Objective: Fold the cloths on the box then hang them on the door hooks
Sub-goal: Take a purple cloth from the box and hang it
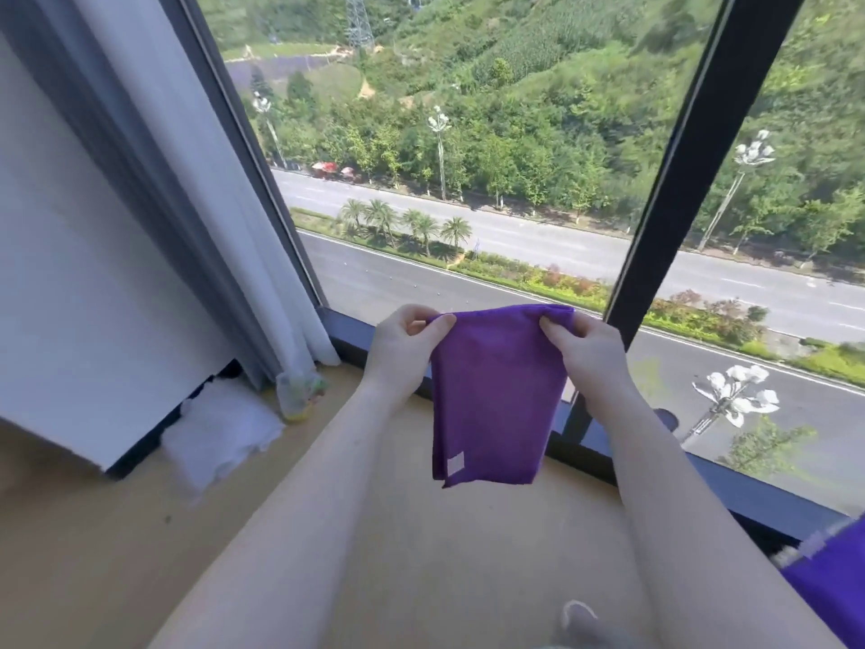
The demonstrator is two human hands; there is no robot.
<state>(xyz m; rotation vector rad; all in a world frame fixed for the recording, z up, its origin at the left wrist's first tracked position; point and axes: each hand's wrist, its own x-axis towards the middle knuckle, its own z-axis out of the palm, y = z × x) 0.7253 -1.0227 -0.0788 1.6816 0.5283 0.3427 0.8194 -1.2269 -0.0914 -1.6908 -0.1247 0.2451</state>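
Observation:
A purple cloth [491,395] hangs in the air in front of a large window, folded over on itself, with a small pale label near its lower left corner. My left hand [405,344] pinches its top left corner. My right hand [587,351] pinches its top right corner. Both arms reach forward from the bottom of the view. Another patch of purple cloth [828,583] shows at the lower right edge, partly cut off. No box and no door hooks are in view.
The tan floor [444,555] lies below the cloth. A dark window frame [702,133] and low sill run behind it. Grey and white curtains [187,180] hang at the left, with a white panel [70,297], crumpled white material [220,428] and a small bag [297,393] at their foot.

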